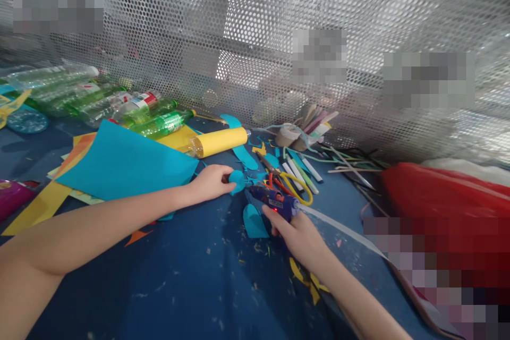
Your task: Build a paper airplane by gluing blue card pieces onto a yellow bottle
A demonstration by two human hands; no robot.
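Note:
Between the fingers of my left hand (213,180) is a small rounded blue paper piece (236,182). My right hand (295,228) is wrapped round a dark blue glue gun (274,197), its nozzle pointing left, close to that piece. A long whitish glue stick (342,231) runs out of the gun's back. Below the nozzle lies another blue paper cutout (255,221). Scissors (297,187) with yellow and red handles lie just behind the gun. A plastic bottle wrapped in yellow paper (221,142) rests on its side beyond my left hand.
Blue paper sheets (127,170) lie left, over yellow and orange ones. Several plastic bottles (167,125) line the back left. Markers (305,172), paper scraps and cups of sticks (303,135) sit back right. A perforated metal wall (167,37) closes the far side; red fabric (446,212) is at right.

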